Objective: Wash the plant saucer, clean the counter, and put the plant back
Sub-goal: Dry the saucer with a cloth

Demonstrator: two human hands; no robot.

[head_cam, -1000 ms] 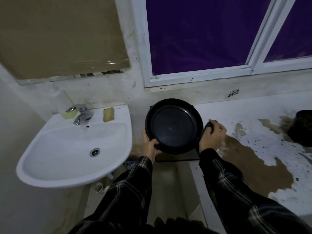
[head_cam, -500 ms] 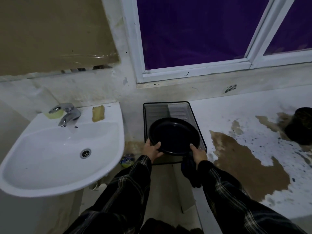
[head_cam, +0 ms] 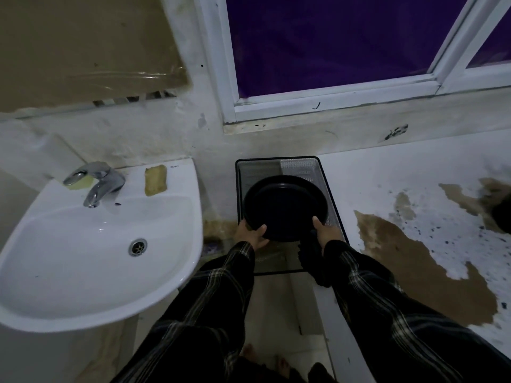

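The round black plant saucer is held level over a mesh bin between the sink and the counter. My left hand grips its near left rim, thumb on top. On the near right rim my right hand grips the saucer, and a dark cloth hangs below that hand. The white counter on the right carries a wide brown stain and dark specks. A dark plant pot shows only at the right edge.
A white sink with a chrome tap hangs at the left, with a yellowish sponge on its rim. A window sits above the wall ledge. Bare floor shows between my arms.
The saucer was tilted upright facing me a second ago and now lies flat and lower over the mesh bin. My view has dipped slightly and both hands stay on the rim.
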